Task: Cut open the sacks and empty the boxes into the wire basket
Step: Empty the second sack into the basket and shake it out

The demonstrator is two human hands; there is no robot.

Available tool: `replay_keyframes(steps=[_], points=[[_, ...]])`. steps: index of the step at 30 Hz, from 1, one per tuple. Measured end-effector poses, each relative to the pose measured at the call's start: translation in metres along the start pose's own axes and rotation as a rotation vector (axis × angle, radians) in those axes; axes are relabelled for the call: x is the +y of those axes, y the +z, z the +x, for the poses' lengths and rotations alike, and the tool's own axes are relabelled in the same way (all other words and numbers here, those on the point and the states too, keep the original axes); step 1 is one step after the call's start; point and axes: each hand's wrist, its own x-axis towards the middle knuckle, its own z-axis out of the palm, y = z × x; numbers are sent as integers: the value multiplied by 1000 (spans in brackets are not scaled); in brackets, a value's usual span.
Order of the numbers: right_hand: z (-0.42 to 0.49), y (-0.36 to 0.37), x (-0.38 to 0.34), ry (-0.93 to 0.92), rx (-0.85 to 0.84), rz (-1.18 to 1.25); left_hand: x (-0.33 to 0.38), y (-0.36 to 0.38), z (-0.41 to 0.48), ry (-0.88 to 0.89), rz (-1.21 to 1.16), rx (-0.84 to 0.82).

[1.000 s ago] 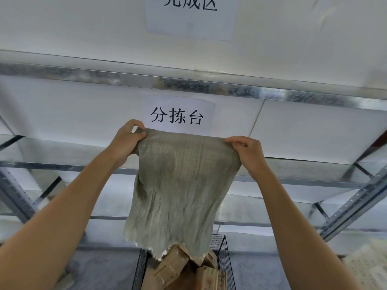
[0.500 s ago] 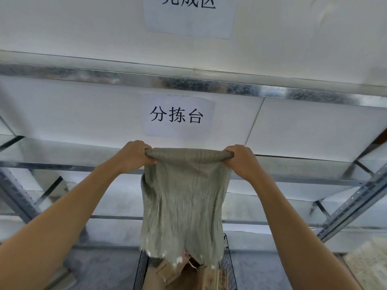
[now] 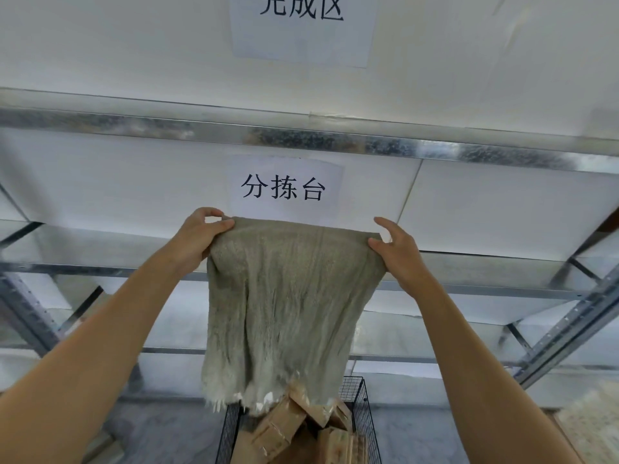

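Shelving [image 3: 301, 137] behind, sack top [image 3: 294, 242] between fingers [image 3: 219, 226]

Sack [image 3: 288, 306] above wire basket [image 3: 360, 406] (boxes [image 3: 284, 426] inside), shelving [image 3: 301, 135] behind

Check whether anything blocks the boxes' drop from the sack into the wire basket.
Nothing visible does. The sack, held up by the left hand and right hand, hangs open-end down right above the wire basket, where boxes already lie.
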Motion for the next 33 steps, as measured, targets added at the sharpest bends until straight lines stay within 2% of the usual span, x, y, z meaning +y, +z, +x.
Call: replay_keyframes(steps=[3, 6, 9, 11, 14, 16, 19, 22, 26, 29, 33], points=[[-4, 3, -6, -74, -2, 23, 0, 3, -2, 18, 51, -25], [-9, -1, -12, -55, -24, 7, 3, 1, -8, 81, 222, -99], [-13, -8, -18, 35, -223, -20, 7, -2, -17, 86, 437, -344], [-12, -6, -20, 46, -330, -127, 7, 4, -20, 119, 666, -414], [-9, 1, -19, -30, -315, -385, 0, 15, -19, 227, 865, -311], [-7, 5, -17, -57, -216, -532, -3, 16, -19, 304, 925, -175], [-5, 5, -15, -88, -60, -575, -1, 11, -19, 298, 808, -124], [2, -3, -16, -50, -107, -452, 9, 0, -20, 221, 693, -205], [-5, -18, -20, 120, -261, 23, 15, -14, -21, 90, 379, -240], [-8, -14, -18, 148, -219, 255, 7, -16, -16, 28, 201, -130], [-11, -4, -19, 47, -85, 104, 2, -10, -14, 62, 213, 31]])
